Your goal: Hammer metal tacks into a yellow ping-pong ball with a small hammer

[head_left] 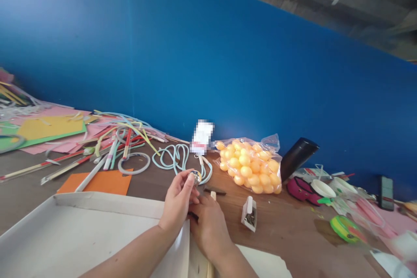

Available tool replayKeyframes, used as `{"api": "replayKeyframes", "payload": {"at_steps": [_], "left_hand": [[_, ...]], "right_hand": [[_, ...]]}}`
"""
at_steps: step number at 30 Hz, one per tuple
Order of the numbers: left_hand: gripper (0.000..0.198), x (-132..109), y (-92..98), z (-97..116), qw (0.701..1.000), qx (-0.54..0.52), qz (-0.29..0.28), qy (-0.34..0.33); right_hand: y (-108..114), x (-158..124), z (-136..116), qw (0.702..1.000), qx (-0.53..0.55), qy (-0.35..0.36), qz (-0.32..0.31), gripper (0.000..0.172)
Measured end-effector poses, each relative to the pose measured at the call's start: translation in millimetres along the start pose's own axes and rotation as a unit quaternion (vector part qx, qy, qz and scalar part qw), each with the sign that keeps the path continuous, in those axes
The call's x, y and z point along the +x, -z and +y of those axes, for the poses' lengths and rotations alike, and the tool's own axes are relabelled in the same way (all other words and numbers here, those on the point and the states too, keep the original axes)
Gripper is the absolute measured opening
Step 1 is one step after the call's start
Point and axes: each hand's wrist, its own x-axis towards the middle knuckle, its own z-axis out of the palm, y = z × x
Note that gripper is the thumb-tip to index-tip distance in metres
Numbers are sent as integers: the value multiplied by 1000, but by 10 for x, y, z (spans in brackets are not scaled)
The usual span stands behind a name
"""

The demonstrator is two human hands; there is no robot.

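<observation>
My left hand (177,200) is closed, thumb and fingers pinching a small shiny round metallic piece (196,177) with a yellowish edge. Right beside it, my right hand (208,221) is curled with its back up, its fingertips hidden. A narrow dark piece (193,216) shows at its inner side, too covered to name. What looks like a hammer, with a dark head (220,192) and pale wooden handle (211,270), lies under my right hand and wrist; whether the hand grips it is hidden. To the right stands a small open white box (249,219) of small metal bits, perhaps nails.
A shallow white tray (107,206) fills the front left. Behind it lie orange paper (117,184), tubes and sticks. A bag of orange balls (250,167), light-blue cord (167,158), a black cylinder (298,158) and a green tape roll (344,228) sit before the blue partition (208,61).
</observation>
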Motion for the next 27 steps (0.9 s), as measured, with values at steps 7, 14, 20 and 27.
{"api": "replayKeyframes", "payload": {"at_steps": [7,14,20,27], "left_hand": [[42,1,4,3,1000,2,-10,6],[45,-6,-8,27,999,-3,-11,30],[46,-10,-12,20,999,0,-12,39],[46,14,3,-20,999,15,-9,31]], "right_hand": [[0,5,36,999,42,-7,-13,29],[36,2,35,995,95,2,-20,38],[37,39,53,990,135,14,-32,39],[17,77,66,991,127,3,-42,34]]}}
